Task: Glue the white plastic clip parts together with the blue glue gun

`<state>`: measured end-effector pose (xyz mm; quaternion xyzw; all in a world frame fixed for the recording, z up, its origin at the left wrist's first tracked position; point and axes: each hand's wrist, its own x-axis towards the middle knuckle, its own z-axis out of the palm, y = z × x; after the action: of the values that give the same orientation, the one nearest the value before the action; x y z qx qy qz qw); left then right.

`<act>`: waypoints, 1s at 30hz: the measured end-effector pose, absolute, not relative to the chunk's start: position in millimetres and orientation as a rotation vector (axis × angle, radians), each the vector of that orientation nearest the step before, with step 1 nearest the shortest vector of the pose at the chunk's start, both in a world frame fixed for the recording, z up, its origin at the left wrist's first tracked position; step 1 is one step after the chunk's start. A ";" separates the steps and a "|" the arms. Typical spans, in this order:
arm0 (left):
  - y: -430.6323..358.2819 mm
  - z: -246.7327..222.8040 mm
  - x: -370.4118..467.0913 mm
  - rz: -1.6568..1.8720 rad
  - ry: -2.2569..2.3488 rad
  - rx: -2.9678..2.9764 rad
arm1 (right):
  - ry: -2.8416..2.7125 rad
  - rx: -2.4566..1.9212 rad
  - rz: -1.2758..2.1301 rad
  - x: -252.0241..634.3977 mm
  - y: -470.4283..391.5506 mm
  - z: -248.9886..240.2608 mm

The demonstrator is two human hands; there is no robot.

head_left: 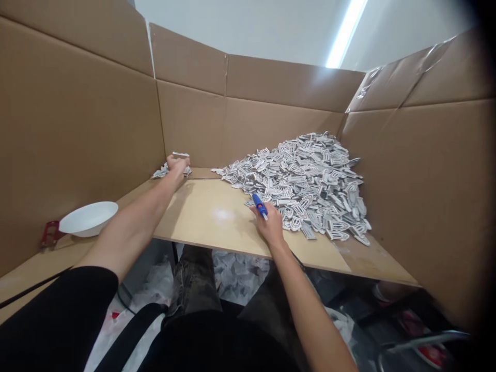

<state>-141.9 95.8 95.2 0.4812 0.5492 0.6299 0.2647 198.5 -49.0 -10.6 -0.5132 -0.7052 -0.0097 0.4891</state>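
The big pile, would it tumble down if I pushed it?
The pile would probably slide, because its pieces lie loose and overlapping on a slope. They'd likely skid rather than roll, being flat. Its far side might budge less, since the cardboard wall stands behind it.

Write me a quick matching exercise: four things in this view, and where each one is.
Things:
1. white bowl
2. blue tool
3. large pile of pieces
4. left hand

Places:
A. gripped in the right hand
B. at the small pile, far left, holding a pale piece
C. heaped in the far right corner
D. beside the red object, near left

Right pairs: 1-D, 2-A, 3-C, 4-B
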 end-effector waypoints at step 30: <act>59.7 -0.3 32.0 1.018 1.200 2.342 | -1.649 -1.768 0.007 199.6 -54.3 -4.7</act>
<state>32.0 59.7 -0.3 0.8195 0.4198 0.3562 0.1592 199.6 -54.3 -4.7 -0.6841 -0.6378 0.0028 0.3540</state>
